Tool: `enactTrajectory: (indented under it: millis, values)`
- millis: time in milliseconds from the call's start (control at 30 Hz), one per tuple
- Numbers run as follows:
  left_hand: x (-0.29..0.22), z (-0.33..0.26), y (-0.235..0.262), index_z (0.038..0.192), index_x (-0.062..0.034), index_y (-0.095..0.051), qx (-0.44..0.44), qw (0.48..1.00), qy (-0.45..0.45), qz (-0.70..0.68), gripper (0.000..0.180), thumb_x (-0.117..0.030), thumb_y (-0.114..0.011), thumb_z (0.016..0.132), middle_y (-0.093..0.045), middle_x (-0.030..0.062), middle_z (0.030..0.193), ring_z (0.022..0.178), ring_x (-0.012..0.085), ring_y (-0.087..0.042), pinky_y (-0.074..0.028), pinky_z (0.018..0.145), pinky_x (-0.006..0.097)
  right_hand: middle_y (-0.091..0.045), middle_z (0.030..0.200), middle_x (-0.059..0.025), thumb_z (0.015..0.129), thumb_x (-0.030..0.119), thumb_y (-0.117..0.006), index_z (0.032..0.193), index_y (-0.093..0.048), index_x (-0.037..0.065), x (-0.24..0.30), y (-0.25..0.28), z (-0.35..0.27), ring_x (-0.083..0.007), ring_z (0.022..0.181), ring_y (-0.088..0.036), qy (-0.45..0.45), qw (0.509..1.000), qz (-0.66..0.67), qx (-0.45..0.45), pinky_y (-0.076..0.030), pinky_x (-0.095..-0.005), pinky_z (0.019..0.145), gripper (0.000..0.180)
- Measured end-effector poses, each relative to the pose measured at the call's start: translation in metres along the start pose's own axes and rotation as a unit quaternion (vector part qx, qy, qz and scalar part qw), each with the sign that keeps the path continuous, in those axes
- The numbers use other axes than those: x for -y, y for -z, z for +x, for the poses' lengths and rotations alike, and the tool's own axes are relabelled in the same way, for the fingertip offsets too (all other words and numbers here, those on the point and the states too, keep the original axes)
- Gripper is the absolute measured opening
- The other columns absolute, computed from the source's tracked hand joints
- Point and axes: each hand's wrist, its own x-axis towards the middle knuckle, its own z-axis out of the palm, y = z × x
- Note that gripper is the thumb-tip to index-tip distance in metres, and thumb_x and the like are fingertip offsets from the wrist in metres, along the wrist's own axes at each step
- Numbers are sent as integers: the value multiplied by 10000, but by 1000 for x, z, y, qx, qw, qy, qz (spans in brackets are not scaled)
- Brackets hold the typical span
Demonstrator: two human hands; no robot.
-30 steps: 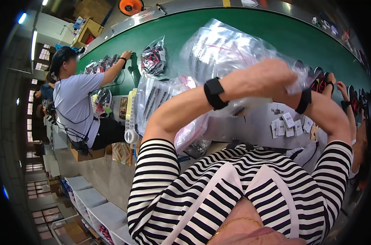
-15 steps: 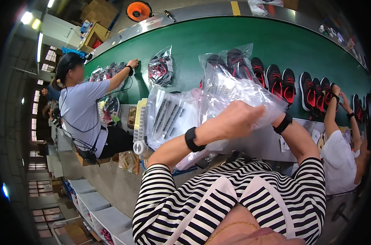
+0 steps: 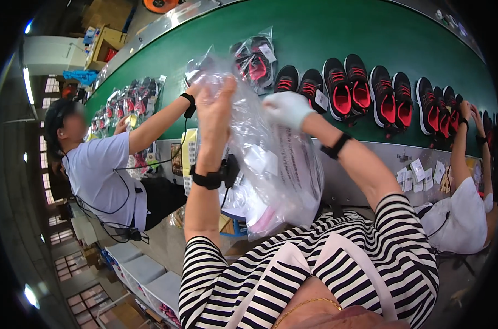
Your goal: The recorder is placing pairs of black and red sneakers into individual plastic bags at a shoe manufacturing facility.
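A clear, crinkled plastic bag (image 3: 254, 145) hangs stretched in front of me over the near edge of the green belt. My left hand (image 3: 217, 112), bare with a black band at the wrist, is raised and grips the upper left of the bag. Closed at the upper right edge of the bag is my right hand (image 3: 286, 109), in a white glove. Glare on the plastic hides what the fingertips do. Just beyond the bag lies a pair of black-and-red sneakers in clear plastic (image 3: 255, 61).
Several loose black-and-red sneakers (image 3: 352, 88) stand along the green belt (image 3: 216, 41) to the right. Bagged shoes (image 3: 131, 101) lie at the left, by a co-worker in a pale shirt (image 3: 103, 159). Another co-worker (image 3: 457, 214) reaches in at the right. White tags (image 3: 419, 172) lie on the metal ledge.
My left hand has moved up and to the left with the plastic bag, which now hangs lengthwise. My right hand has come up into sight. The view has shifted, and the left co-worker's arm now reaches nearer.
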Motion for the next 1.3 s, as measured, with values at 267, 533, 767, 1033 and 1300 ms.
enactTrajectory:
  millis: [267, 533, 767, 1033, 1300]
  values:
    - [-7, 5, -59, 921, -28, -588, -16, 996, -7, -89, 212, -206, -673, 845, -593, -5, 816, 664, 61, -535, -426, 570, 187, -569, 806, -33, 844, 327, -642, 1048, -521, 3, -13, 109, -123, -85, 726, -523, -37, 935, 249, -250, -441, -233, 656, 401]
    - [-61, -27, 1, 979, -36, -601, -145, 985, -87, 28, 197, -191, -638, 865, -625, 16, 833, 715, 96, -608, -483, 563, 201, -553, 704, -29, 862, 209, -581, 1042, -560, 28, -91, 116, -177, -82, 621, -527, -197, 921, 300, -150, -446, -246, 569, 257]
    - [-98, -88, 11, 1067, 13, -570, -174, 983, -30, 44, 313, -256, -462, 947, -622, 69, 961, 783, 134, -619, -498, 690, 245, -633, 1000, -210, 812, 359, -566, 1189, -534, 67, -80, 48, -48, -335, 922, -618, -84, 995, 60, -12, -469, -369, 827, 478]
    - [-66, -98, 57, 1056, 9, -553, -202, 971, 36, -124, 270, -223, -473, 944, -635, 106, 930, 749, 172, -649, -539, 637, 271, -626, 1100, -147, 842, 253, -447, 1016, -675, 122, -110, -60, 43, -308, 979, -626, -136, 941, -229, 209, -501, -471, 798, 315]
    - [-50, -92, 76, 1005, -25, -579, -186, 978, 26, -90, 185, -175, -499, 934, -627, 57, 910, 755, 130, -631, -521, 663, 252, -660, 918, -134, 751, 398, -610, 981, -632, 62, -92, 46, 9, -254, 836, -633, -40, 996, -1, 83, -476, -365, 724, 408]
